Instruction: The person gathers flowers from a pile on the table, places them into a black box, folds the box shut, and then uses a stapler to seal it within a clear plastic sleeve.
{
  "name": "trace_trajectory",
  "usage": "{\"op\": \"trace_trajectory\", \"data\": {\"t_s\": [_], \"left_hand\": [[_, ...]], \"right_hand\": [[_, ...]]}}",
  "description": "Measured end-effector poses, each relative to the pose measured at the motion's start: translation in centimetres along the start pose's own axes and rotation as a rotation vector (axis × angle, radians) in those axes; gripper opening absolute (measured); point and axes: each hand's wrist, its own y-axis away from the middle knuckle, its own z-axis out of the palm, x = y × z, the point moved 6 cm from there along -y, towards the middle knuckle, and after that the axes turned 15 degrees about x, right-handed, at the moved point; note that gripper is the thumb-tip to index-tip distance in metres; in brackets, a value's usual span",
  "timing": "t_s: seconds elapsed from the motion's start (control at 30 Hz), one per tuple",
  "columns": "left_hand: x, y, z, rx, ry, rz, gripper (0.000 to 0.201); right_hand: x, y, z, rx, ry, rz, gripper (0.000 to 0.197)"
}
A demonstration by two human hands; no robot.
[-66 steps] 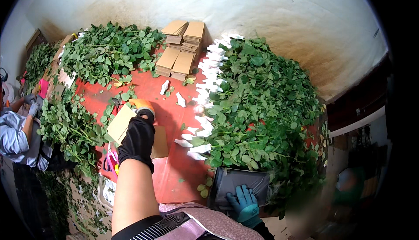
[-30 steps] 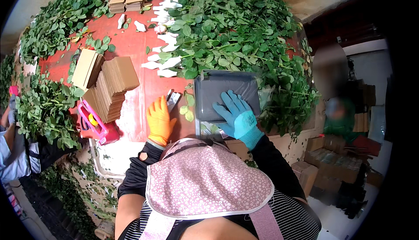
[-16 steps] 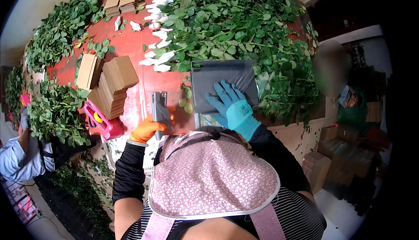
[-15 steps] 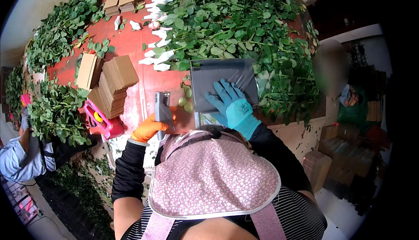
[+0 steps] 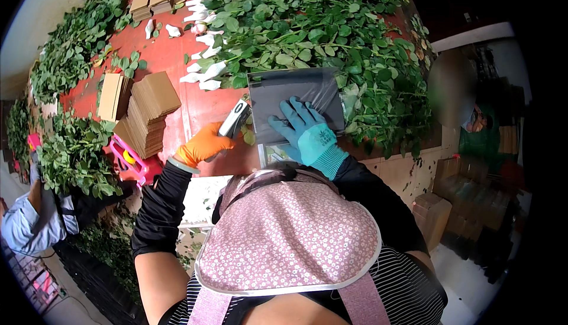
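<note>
My left hand point(image 5: 205, 146), in an orange glove, is closed around a grey and white stapler point(image 5: 235, 116) that is tilted up to the right, just left of a dark panel. My right hand point(image 5: 307, 134), in a teal glove, lies flat with its fingers spread on that dark panel point(image 5: 266, 91), which has a shiny, clear plastic film over it. A small strip of printed material point(image 5: 273, 153) shows under the panel's near edge. A few loose leaves point(image 5: 248, 134) lie between the stapler and the panel.
Leafy rose stems point(image 5: 296, 29) with white-wrapped heads point(image 5: 207, 73) cover the back of the red table point(image 5: 171, 56). Cardboard pieces point(image 5: 148, 109) are stacked at left beside a pink tool point(image 5: 133, 159). Another person point(image 5: 29, 221) works at far left. Boxes point(image 5: 430, 215) stand at right.
My left hand has turned the stapler from upright to a slant and moved it slightly up, closer to the panel. My right hand stays flat on the panel. The whole view has shifted a little.
</note>
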Motion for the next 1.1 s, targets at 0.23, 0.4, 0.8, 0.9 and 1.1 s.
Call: {"op": "trace_trajectory", "data": {"t_s": [0.23, 0.4, 0.8, 0.9, 1.1], "left_hand": [[4.2, -2.0, -0.8, -0.121, -0.158, 0.076, 0.037], [3.5, -2.8, -0.2, -0.339, -0.325, 0.065, 0.043], [3.1, -2.9, 0.7, -0.405, -0.452, 0.2, 0.039], [4.1, -2.2, 0.9, -0.281, -0.492, 0.152, 0.037], [3.6, -2.5, 1.6, -0.152, -0.765, 0.344, 0.043]], "right_hand": [[0.2, 0.3, -0.2, 0.013, 0.005, 0.015, 0.065], [0.2, 0.5, 0.3, 0.038, 0.004, 0.017, 0.066], [0.2, 0.6, 0.6, 0.038, 0.058, 0.009, 0.065], [0.3, 0.8, 0.9, 0.04, 0.082, -0.005, 0.064], [0.2, 0.5, 0.3, 0.03, 0.037, 0.029, 0.062]]}}
